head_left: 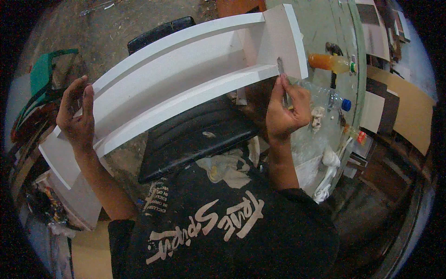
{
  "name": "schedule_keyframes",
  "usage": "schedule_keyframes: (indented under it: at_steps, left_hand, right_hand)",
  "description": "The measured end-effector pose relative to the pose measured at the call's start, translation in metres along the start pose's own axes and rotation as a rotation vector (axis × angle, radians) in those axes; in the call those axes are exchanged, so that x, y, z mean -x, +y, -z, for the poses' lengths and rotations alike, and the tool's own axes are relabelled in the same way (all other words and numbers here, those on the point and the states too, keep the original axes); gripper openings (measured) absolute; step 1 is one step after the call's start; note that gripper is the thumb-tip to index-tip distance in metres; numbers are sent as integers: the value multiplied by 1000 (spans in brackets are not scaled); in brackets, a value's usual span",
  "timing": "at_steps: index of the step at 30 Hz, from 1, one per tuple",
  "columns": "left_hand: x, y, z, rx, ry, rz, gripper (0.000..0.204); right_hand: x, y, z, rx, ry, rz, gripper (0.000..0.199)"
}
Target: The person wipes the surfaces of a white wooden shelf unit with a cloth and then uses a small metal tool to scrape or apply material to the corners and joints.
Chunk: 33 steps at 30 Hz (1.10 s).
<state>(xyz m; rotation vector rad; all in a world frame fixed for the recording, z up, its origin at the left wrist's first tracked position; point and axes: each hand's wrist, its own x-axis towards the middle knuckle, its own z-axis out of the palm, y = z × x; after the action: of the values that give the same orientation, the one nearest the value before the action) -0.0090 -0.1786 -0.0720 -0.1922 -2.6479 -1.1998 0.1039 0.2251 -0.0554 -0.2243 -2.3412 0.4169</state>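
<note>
A long white box-like furniture piece point(186, 98), with two long rails and a wider panel at each end, lies slantwise across the view. My left hand point(76, 114) grips its left end, fingers and thumb at the edge. My right hand point(289, 109) is closed in a pinch just below the right end panel point(290, 42). Between its thumb and fingertips is a thin, greyish blade-like tool point(280, 65), its tip touching the inner corner where the near rail meets that panel. The tool's lower part is mostly hidden by the hand.
A black padded seat point(200, 135) is below the piece. On the pale green table point(320, 23) at right are an orange drink bottle point(327, 63), a clear bottle with a blue cap point(346, 104) and crumpled white material point(331, 158). Boards point(413, 111) stack farther right; a green object point(42, 72) stands left.
</note>
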Motion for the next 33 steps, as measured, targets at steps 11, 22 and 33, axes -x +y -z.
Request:
schedule_keyframes:
  at_steps: [11, 22, 33]
  left_hand:
    - [2, -4, -1, -4, 5, 5, 22]
    - [2, -2, -1, 20, 38, -58, 29]
    - [-5, 3, 0, -45, 100, -150, 23]
  right_hand:
    - [2, -1, -1, 12, 38, 22, 17]
    - [8, -4, -2, -94, -10, -145, 19]
    - [13, -44, -8, -237, -162, 6, 34]
